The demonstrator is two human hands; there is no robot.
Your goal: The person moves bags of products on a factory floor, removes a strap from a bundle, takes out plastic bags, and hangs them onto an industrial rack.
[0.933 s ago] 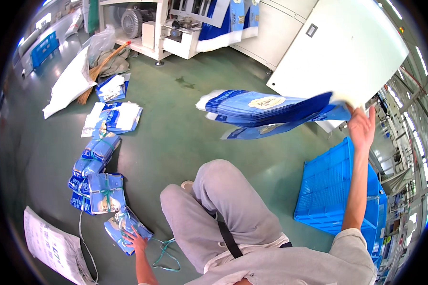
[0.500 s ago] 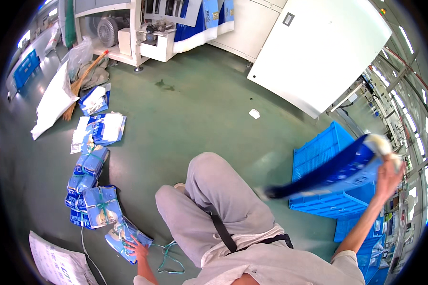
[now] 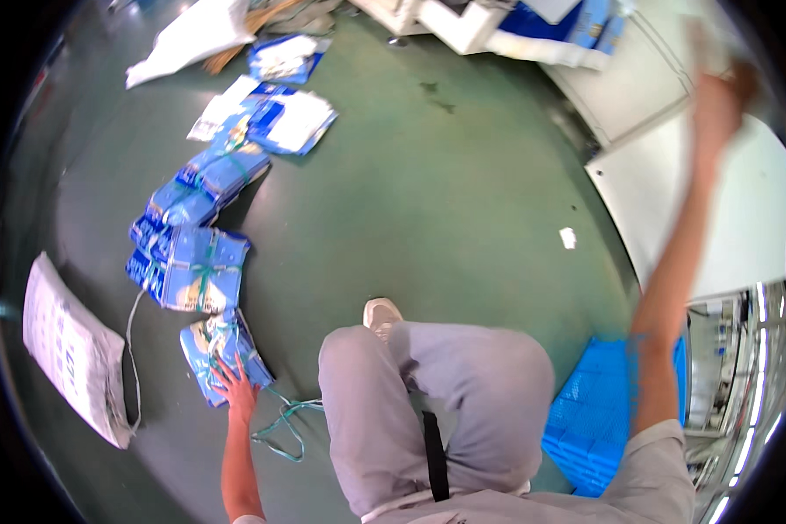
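My left hand (image 3: 236, 384) lies with spread fingers on a tied bundle of blue printed plastic bags (image 3: 203, 348) on the floor at the left. Green twine (image 3: 290, 426) trails from that bundle towards my knees. Just beyond it, another bundle of blue bags (image 3: 203, 272) is tied crosswise with green twine, with more tied bundles (image 3: 223, 175) behind it. My right arm is raised far out to the right, and my right hand (image 3: 720, 109) is smeared by motion in front of the white machine. Whether it holds anything is not clear.
Loose blue and white bags (image 3: 293, 120) lie farther off, near a white sack (image 3: 196, 39) and a straw broom (image 3: 227, 59). A white printed package (image 3: 74, 354) rests at far left. Blue crates (image 3: 585, 410) stand by my right side. A white machine panel (image 3: 716, 201) is at right.
My right hand has swung up and away from above the blue crates; the long blue plastic piece it held is out of sight. My view has turned right. The left hand stays on the bundle.
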